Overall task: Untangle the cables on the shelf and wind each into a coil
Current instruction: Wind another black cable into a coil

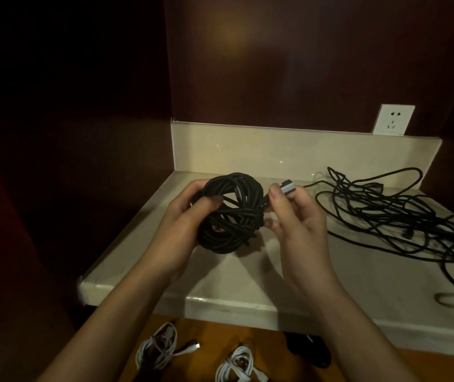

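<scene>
A thick coil of black cable (232, 213) is held above the pale stone shelf (247, 279), wound into a round bundle. My left hand (184, 216) grips the coil from the left, fingers through its middle. My right hand (294, 213) pinches the cable's grey plug end (286, 186) between thumb and fingers, just right of the coil. A loose tangle of black cables (402, 216) lies spread over the shelf's right side, running off the right edge of view.
A white wall socket (392, 119) sits above the shelf's back rim at the right. Below the shelf's front edge, on the wooden floor, lie two white coiled cables (159, 348) (236, 365) and a dark bundle (311, 348). Dark wooden panels close in the left and back.
</scene>
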Motion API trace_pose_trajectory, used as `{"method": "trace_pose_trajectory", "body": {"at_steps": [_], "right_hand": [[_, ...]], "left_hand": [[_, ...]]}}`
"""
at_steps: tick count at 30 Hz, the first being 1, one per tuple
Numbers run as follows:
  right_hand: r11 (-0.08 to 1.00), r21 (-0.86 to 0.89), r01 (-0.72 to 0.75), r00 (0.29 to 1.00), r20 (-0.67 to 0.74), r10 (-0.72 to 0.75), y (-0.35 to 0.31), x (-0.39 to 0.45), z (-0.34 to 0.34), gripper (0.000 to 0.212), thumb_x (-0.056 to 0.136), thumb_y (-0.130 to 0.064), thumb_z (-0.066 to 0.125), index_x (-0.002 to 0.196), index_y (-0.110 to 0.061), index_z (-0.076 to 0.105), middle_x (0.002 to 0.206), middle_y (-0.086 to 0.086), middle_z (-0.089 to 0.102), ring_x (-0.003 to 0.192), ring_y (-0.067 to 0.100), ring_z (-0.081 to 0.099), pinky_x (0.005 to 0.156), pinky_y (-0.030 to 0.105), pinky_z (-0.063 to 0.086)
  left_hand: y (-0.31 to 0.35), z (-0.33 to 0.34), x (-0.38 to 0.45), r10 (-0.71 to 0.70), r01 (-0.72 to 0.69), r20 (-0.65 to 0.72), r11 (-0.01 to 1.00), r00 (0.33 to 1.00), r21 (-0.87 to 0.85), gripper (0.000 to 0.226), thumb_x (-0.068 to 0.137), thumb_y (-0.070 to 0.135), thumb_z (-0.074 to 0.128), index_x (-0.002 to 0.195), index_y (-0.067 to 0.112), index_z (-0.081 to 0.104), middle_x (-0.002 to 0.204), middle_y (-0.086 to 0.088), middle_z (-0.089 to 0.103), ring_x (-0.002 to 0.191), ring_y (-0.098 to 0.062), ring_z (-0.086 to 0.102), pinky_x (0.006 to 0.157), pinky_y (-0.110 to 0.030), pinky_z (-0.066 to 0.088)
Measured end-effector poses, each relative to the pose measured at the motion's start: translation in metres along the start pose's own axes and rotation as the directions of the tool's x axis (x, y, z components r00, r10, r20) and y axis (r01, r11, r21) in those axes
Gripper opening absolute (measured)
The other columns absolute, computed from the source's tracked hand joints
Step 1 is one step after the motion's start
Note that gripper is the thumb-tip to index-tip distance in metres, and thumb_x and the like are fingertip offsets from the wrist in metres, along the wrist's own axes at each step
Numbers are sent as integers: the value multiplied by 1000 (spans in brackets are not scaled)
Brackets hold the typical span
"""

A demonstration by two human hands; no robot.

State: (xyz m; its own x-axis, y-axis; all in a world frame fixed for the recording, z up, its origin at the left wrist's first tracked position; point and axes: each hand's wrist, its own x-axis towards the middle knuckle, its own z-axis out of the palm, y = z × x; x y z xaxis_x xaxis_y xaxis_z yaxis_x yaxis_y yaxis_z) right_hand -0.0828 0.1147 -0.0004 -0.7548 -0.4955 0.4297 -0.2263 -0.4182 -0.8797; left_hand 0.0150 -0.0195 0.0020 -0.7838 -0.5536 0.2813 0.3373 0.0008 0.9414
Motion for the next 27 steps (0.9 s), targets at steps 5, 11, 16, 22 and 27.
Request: {"method": "trace_pose_trajectory", "body": {"at_steps": [5,11,16,22,27], "right_hand": [[983,-152,-100,978,166,125,-1,-15,-14,33,84,-46,58,114,-33,61,100,-21,69,92,-1,68,75,32,61],[986,-158,-49,980,183,78,0,-37,-31,52,74,-26,71,124,-23,58,110,-12,71,104,6,68,79,21,55],[991,-131,-26,994,102,39,-10,-65,-69,42,77,-19,67,119,-19,61,106,-10,74,101,7,69,74,18,56],[974,-221,-50,997,52,63,-8,-101,-118,42,80,-20,68,120,-12,60,107,-8,72,102,5,67,76,15,53],[940,-337,-62,996,42,81,-3,-130,-160,49,74,-41,74,116,-19,63,109,-6,71,104,8,66,80,18,54]], "left_hand": [[-13,-2,-11,12,-12,-4,1000,1000,16,37,88,34,64,120,15,66,117,-11,71,110,-28,68,92,-42,55],[-25,23,-33,51,-59,71,993,996,106,36,95,38,57,120,12,65,110,-5,74,104,-15,71,81,-22,55],[-38,39,-48,26,-88,286,975,958,206,50,92,50,56,128,16,61,120,-4,70,116,-17,65,95,-33,55],[-50,65,-66,-107,-15,465,968,879,250,43,91,43,65,124,16,62,109,-3,72,106,-17,69,85,-30,55],[-72,88,-82,-176,17,534,957,827,290,43,91,43,69,128,21,61,111,3,73,108,-14,69,87,-27,54]]}}
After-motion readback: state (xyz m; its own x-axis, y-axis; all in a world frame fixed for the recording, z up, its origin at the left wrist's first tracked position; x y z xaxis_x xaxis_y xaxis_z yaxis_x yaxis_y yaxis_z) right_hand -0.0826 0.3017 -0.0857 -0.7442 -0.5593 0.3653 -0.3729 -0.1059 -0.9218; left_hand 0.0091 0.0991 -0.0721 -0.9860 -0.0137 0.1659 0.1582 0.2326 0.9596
